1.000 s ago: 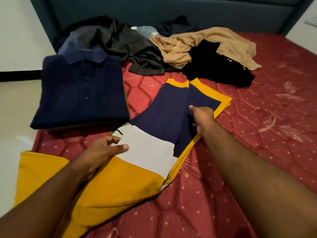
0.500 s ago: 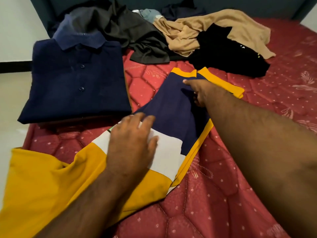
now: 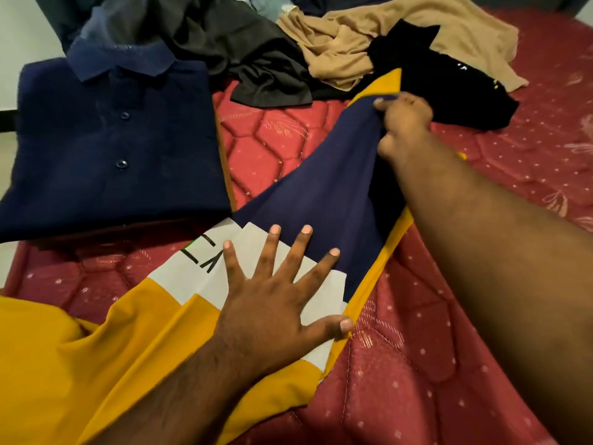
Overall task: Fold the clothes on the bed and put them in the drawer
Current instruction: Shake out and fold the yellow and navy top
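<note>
A yellow, white and navy shirt (image 3: 321, 187) lies across the red mattress (image 3: 417, 364) in front of me. My left hand (image 3: 272, 303) presses flat on its white band with fingers spread. My right hand (image 3: 402, 123) pinches the navy far end near the yellow hem and holds it lifted off the bed. A folded navy polo shirt (image 3: 112, 146) lies at the left edge of the mattress. No drawer is in view.
Unfolded clothes are heaped at the far side: a dark grey garment (image 3: 231, 49), a tan one (image 3: 369, 36) and a black one (image 3: 449, 88). The mattress edge and pale floor (image 3: 6, 261) are at the left.
My left hand has gone from gripping the shirt's edge to lying flat and spread on the white band. My right hand has slid to the far end, pinched it and raised it.
</note>
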Available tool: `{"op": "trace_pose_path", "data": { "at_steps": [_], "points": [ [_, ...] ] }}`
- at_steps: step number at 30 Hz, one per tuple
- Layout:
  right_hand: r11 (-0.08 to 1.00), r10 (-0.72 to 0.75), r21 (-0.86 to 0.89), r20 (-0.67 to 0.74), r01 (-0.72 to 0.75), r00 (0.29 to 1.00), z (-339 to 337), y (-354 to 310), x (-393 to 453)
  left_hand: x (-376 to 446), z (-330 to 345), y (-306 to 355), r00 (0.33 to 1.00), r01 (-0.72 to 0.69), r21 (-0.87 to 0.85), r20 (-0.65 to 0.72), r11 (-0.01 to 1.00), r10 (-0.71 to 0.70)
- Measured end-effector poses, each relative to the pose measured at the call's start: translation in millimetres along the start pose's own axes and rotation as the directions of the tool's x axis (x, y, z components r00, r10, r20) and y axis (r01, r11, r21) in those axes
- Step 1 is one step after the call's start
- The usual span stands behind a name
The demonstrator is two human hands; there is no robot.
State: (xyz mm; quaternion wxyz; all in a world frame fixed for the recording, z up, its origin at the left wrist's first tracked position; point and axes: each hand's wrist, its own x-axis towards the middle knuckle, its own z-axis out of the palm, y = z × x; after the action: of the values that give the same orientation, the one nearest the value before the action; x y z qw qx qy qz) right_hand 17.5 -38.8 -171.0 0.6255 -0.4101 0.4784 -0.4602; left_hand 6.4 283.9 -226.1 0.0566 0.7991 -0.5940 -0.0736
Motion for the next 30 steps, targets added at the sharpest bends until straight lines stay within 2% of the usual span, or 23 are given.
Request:
{"op": "trace_pose_path", "data": {
  "at_steps": [2, 3, 6, 8, 11, 14, 17, 19, 20, 21, 22, 23, 27, 30],
  "points": [
    [0.996, -0.053, 0.066, -0.103, 0.06, 0.993, -20.7, -14.1, 7.3, 2.2, -6.0, 0.7, 1.0, -0.02, -0.005, 0.006, 1.0, 0.02],
    [0.999, -0.027, 0.042, -0.119, 0.032, 0.993, -35.9, -13.7, 12.0, 4.6, -8.3, 1.9, 0.999, -0.02, -0.002, 0.03, 1.0, 0.02],
    [0.958, 0.211, -0.198, -0.015, -0.21, 0.977, -75.9, 5.9, 20.1, 9.3, -4.3, 2.3, 0.997, -0.018, 0.039, 0.073, 0.999, 0.015],
    [0.935, 0.248, -0.256, -0.025, -0.246, 0.968, -86.3, 11.7, 25.8, 9.0, -0.7, 2.6, 0.997, -0.01, 0.058, 0.082, 0.998, 0.006],
    [0.941, 0.073, -0.325, -0.063, -0.089, 0.995, -81.5, 6.6, 23.7, 7.6, -0.3, 0.7, 0.996, -0.01, 0.072, 0.086, 0.997, 0.003],
    [0.862, -0.124, -0.494, 0.013, 0.114, 0.992, -77.7, 5.7, 18.5, 9.6, 0.1, 1.0, 0.997, -0.007, 0.062, 0.078, 0.998, 0.002],
    [0.607, -0.323, -0.738, 0.11, 0.295, 0.94, -92.2, 9.6, 5.8, 10.0, -2.0, 3.1, 0.993, -0.006, 0.077, 0.119, 0.997, -0.003],
    [0.512, -0.358, -0.829, 0.034, 0.226, 0.933, -111.6, 14.0, 2.1, 6.7, -8.0, 6.6, 0.989, -0.004, 0.124, 0.144, 0.992, -0.014],
    [0.542, -0.323, -0.828, -0.048, 0.143, 0.945, -121.1, 14.3, 1.3, 7.1, -14.9, 10.7, 0.991, -0.001, 0.172, 0.136, 0.985, -0.023],
    [0.649, -0.253, -0.757, -0.127, 0.071, 0.959, -130.3, 13.8, 6.0, 12.2, -22.1, 18.3, 0.994, -0.008, 0.218, 0.108, 0.976, -0.016],
    [0.75, -0.179, -0.661, -0.173, 0.021, 0.968, -134.8, 8.1, 7.7, 21.8, -29.2, 28.6, 0.998, -0.021, 0.238, 0.067, 0.971, 0.005],
    [0.812, -0.108, -0.583, -0.157, -0.004, 0.982, -137.5, 5.4, 9.1, 31.3, -34.2, 41.9, 0.999, -0.026, 0.2, 0.036, 0.979, 0.019],
    [0.812, -0.022, -0.583, -0.021, 0.006, 1.0, -122.5, -8.5, 24.6, 76.3, -21.6, 79.5, 0.994, 0.031, -0.025, 0.105, 0.999, -0.028],
    [0.626, -0.016, -0.775, 0.095, 0.085, 0.995, -111.0, -2.9, 43.9, 84.2, 1.7, 81.1, 0.995, 0.048, -0.083, 0.096, 0.995, -0.04]
  ]
}}
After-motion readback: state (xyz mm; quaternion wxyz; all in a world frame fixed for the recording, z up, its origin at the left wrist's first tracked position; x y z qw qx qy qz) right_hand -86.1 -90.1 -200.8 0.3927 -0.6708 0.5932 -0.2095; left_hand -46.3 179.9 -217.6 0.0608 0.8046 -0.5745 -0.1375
